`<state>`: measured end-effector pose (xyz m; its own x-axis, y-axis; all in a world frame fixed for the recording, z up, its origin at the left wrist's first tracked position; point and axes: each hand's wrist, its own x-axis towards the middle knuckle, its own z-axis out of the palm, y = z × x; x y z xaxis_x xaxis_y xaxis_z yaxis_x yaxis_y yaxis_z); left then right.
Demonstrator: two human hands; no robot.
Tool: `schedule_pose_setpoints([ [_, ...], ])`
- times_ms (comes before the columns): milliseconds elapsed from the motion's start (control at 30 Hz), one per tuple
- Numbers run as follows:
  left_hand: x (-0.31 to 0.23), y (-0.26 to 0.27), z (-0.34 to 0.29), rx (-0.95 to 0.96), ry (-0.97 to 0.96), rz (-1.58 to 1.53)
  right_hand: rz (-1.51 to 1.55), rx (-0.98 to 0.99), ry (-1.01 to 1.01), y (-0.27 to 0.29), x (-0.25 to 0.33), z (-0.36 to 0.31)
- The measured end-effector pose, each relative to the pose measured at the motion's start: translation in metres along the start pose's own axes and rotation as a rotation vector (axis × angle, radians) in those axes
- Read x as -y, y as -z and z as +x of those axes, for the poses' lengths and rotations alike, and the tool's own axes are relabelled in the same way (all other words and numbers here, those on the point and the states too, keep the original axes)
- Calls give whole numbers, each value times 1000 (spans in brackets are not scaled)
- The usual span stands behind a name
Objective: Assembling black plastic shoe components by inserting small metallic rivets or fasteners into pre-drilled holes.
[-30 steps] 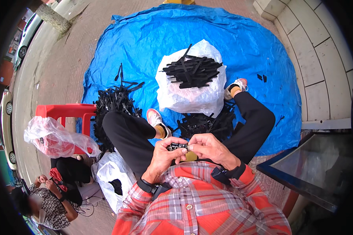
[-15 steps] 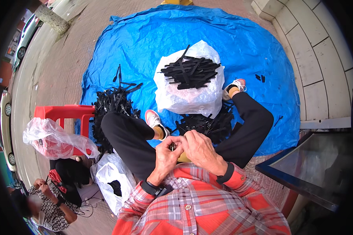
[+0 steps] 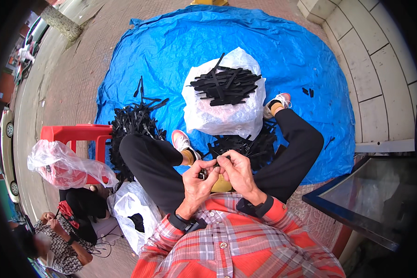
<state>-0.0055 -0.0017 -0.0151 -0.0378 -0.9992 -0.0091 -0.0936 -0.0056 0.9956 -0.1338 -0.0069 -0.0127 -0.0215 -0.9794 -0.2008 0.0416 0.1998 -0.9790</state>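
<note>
Close together in front of my body, both hands are closed. My left hand (image 3: 197, 185) curls round a small shiny dark piece (image 3: 203, 174), perhaps metal, its kind too small to make out. Thumb and fingers of my right hand (image 3: 241, 173) pinch a small black piece (image 3: 217, 163) at the left fingertips; whether it is a strap end cannot be told. Beyond my hands, a heap of short black straps (image 3: 224, 85) lies on a bulging white plastic bag (image 3: 204, 118). More black straps (image 3: 248, 148) are piled between my legs.
A blue tarp (image 3: 306, 60) covers the ground. Left of my knee are a black strap pile (image 3: 129, 123), a red plastic stool (image 3: 74, 132) and a white bag (image 3: 134, 208). A person (image 3: 62, 236) sits at lower left. A dark-framed glass panel (image 3: 361, 199) stands right.
My right hand has turned and its fingers have opened out from the left, uncovering the small black piece. The shiny piece in my left hand shows more. The strap heaps have not moved.
</note>
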Motion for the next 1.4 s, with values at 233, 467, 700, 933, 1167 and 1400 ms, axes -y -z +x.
schedule_pose_setpoints([
  [233,-4,1,-4,-17,250,-438,175,26,-109,-2,13,-3],
  [467,-11,-1,-4,2,357,-473,165,36,-69,-1,15,-5],
  [700,-8,0,-5,14,355,-500,349,69,-132,3,9,-8],
  [933,-15,4,-5,43,395,-460,272,76,-168,4,14,-10],
  [1167,-15,6,-2,71,413,-331,101,57,-130,5,11,-12],
  [1400,-13,5,-2,70,375,-230,18,51,-125,0,10,-12],
])
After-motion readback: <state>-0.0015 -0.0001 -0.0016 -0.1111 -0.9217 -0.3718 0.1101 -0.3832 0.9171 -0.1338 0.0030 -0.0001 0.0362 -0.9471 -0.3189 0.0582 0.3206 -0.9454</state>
